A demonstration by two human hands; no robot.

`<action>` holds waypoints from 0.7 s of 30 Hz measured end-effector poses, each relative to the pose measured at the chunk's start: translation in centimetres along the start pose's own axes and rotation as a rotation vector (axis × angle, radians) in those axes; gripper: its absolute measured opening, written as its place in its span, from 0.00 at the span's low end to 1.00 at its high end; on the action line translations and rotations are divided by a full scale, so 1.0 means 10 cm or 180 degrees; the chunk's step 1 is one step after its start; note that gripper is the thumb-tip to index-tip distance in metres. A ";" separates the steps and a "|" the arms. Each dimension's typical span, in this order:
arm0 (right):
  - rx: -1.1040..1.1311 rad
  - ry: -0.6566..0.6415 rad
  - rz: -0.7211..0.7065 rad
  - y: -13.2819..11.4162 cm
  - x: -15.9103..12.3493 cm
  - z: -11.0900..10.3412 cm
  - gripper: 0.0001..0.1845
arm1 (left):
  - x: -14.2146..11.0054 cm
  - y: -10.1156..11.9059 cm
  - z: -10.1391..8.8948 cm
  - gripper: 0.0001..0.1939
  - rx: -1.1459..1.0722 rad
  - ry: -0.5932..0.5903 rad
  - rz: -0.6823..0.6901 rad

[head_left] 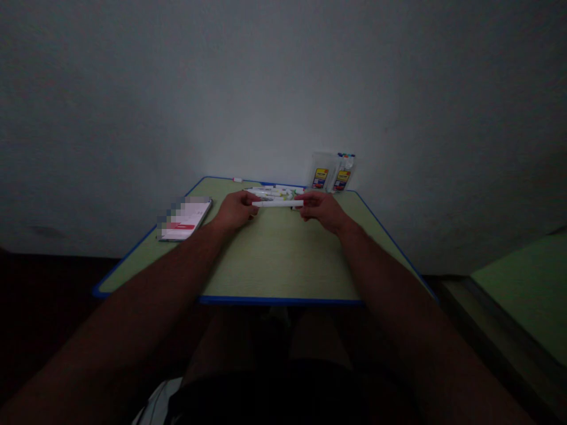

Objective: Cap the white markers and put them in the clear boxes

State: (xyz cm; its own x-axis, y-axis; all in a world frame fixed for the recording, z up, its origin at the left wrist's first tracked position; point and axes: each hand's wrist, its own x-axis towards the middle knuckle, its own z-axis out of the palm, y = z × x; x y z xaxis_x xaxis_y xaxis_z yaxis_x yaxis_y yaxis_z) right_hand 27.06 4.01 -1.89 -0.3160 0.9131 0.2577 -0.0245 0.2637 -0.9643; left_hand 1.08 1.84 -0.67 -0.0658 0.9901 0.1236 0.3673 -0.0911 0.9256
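Observation:
A white marker pen (278,203) with red at its right end lies level between my two hands, above the table. My left hand (238,210) pinches its left end between thumb and fingers. At the red end, my right hand (322,209) is closed on the pen. Behind it, several more white marker pens (270,192) lie in a loose pile toward the back of the table, partly hidden by my hands and the held pen.
The pale green table (279,265) has a blue edge and meets a grey wall. Two clear plastic cases (320,177) stand at the back right, one with pens inside. A tablet-like device (188,218) lies at the left. A small white and red piece (238,179) rests at the back.

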 end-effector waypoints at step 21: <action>0.0174 0.0930 0.0096 -0.10 0.04 0.00 0.19 | 0.05 -0.11 0.01 0.16 0.0639 -0.0215 0.0746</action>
State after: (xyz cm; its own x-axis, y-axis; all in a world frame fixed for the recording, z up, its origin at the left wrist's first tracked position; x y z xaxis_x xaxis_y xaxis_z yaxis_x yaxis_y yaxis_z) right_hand 26.92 4.08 -0.82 -0.0313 0.9732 0.2278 -0.0727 0.2251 -0.9716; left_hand 0.69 2.41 -1.66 0.1016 0.9501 0.2949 0.5414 -0.3015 0.7849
